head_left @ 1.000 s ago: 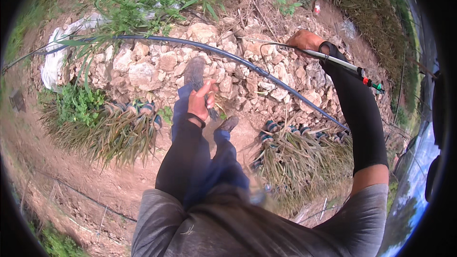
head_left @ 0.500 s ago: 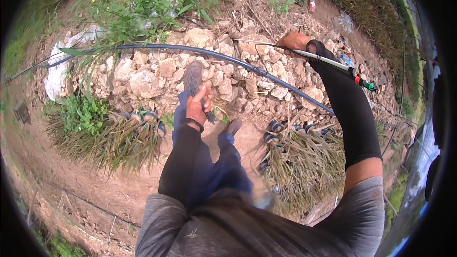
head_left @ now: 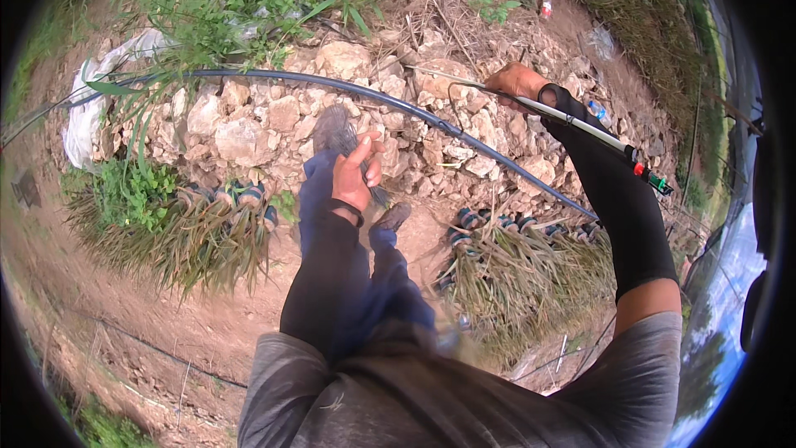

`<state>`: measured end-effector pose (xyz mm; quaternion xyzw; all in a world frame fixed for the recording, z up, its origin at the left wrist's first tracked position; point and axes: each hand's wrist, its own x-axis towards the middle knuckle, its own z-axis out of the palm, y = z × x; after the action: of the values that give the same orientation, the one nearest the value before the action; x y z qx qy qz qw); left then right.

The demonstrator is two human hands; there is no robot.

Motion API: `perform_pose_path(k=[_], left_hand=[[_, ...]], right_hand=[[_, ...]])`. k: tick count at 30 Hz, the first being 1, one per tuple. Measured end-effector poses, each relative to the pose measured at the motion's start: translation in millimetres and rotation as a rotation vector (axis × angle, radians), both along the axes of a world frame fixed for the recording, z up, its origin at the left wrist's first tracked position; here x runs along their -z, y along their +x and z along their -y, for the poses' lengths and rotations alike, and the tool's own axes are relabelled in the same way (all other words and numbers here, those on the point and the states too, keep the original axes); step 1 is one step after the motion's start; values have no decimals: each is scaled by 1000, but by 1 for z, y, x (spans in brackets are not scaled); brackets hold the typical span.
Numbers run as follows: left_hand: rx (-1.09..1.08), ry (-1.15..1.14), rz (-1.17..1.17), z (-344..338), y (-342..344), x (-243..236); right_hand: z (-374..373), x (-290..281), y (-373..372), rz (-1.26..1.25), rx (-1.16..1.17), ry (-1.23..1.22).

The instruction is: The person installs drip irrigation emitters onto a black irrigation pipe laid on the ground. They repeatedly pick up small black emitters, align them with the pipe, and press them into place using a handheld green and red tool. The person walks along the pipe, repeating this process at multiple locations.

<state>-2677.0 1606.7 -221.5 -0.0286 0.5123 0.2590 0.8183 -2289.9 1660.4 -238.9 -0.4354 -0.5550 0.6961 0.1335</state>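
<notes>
My left hand [head_left: 355, 172] is closed around a bundle of thin dark wires [head_left: 334, 129], whose strands fan out above and below the fingers. It hangs in front of my blue-trousered leg and hides part of it. Farther out to the right, my right hand [head_left: 518, 83] grips a long thin rod [head_left: 604, 136], pale along its shaft, with a black collar and a red and green tip. The rod lies along my black-sleeved forearm, its thin end pointing left over the rocks. Beside that hand curves a thin dark hook-like piece; whether it joins the rod I cannot tell.
A dark hose [head_left: 390, 99] arches across a bank of loose rocks [head_left: 242, 143]. Bundled plants with long drooping leaves lie left [head_left: 166, 236] and right [head_left: 531, 290] of my legs. Green weeds [head_left: 215, 8] and white plastic sheeting [head_left: 80, 129] are at the far left.
The view has shifted slightly. My left hand and the wire bundle have moved a little to the right, and the bundle is blurred. The rod stays in my right hand, its coloured tip slightly lower.
</notes>
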Motion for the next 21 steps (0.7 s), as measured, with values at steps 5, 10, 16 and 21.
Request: perform_pose_path(k=[5,10,16,21], left_hand=[[-33,43,26,10,-12,2],[-83,63,8,40,-37,6],[-44,74,45,78,-46,10],[-114,38,90,107,-66,-3]], right_hand=[[-4,11,17,-120,8,-160],[-7,-42,1,386,546,-742],[78,-61,17,-113,1253,-555],[231,-75,-39,249,1272,-609]])
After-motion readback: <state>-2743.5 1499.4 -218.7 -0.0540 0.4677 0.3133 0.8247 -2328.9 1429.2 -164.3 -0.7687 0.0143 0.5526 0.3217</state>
